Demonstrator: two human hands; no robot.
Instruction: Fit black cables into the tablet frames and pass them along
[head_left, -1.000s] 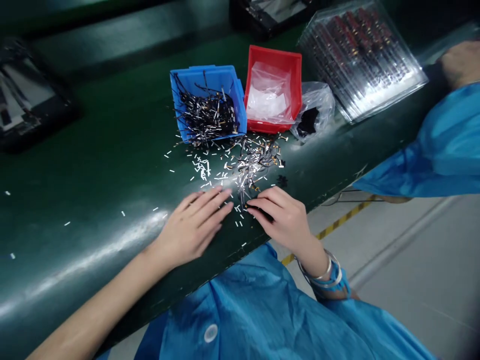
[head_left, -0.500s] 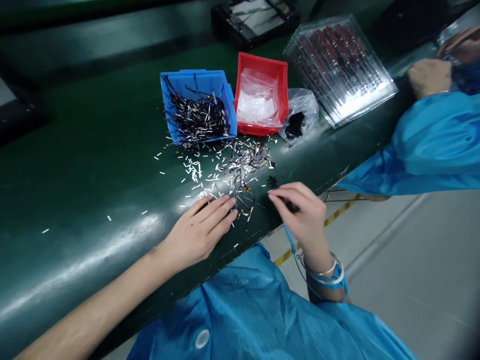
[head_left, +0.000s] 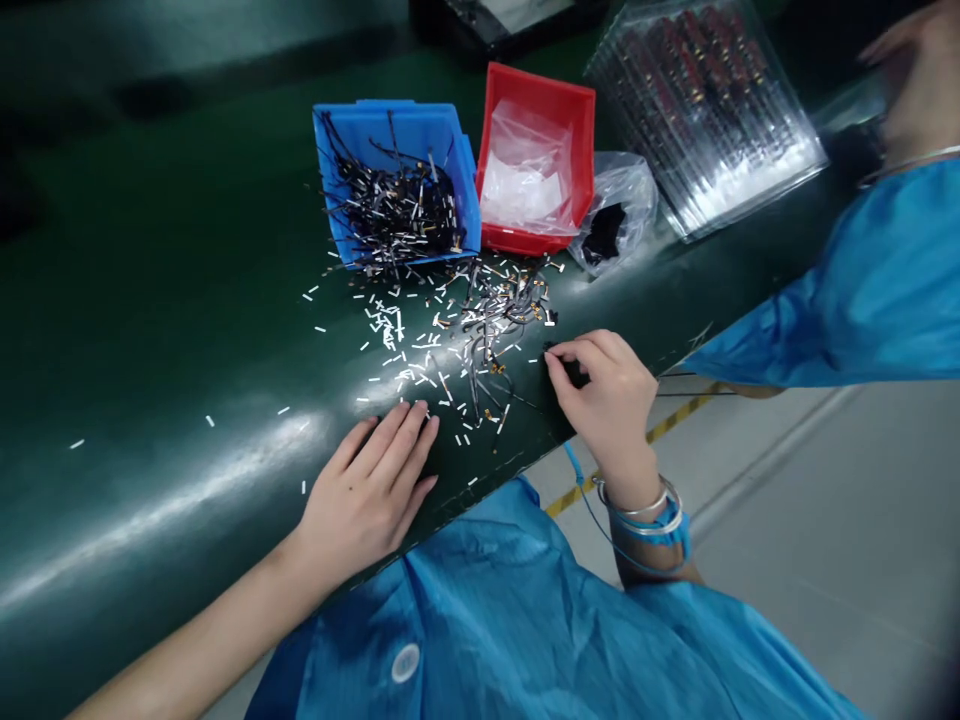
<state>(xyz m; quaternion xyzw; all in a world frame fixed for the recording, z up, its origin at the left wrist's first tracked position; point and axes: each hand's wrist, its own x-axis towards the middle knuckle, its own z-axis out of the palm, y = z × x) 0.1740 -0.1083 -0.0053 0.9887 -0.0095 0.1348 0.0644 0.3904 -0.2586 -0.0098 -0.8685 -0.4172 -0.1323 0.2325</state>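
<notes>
My left hand [head_left: 375, 490] lies flat on the green bench, fingers stretched out, at the near edge of the scattered white slips [head_left: 390, 330]. To the right, my right hand [head_left: 606, 385] has thumb and forefinger pinched together over a little cluster of small black pieces [head_left: 551, 346]. What the fingertips hold, if anything, is too small to make out. Between my hands and the bins lies a loose pile of short dark cables [head_left: 491, 315] with gold and white ends. A blue bin [head_left: 322, 170] behind it is heaped with black cables.
A red bin [head_left: 581, 130] with a clear plastic bag inside stands beside the blue one. Right of it are a clear bag of black pieces [head_left: 606, 230] and stacked clear trays [head_left: 712, 120]. A co-worker's blue sleeve [head_left: 892, 280] reaches in at the right. The bench [head_left: 187, 300] has white slips at left.
My left hand has moved left and back from the cable pile, still flat. My right hand has reached onto the small black pieces. The co-worker's hand has moved, and the view has shifted slightly.
</notes>
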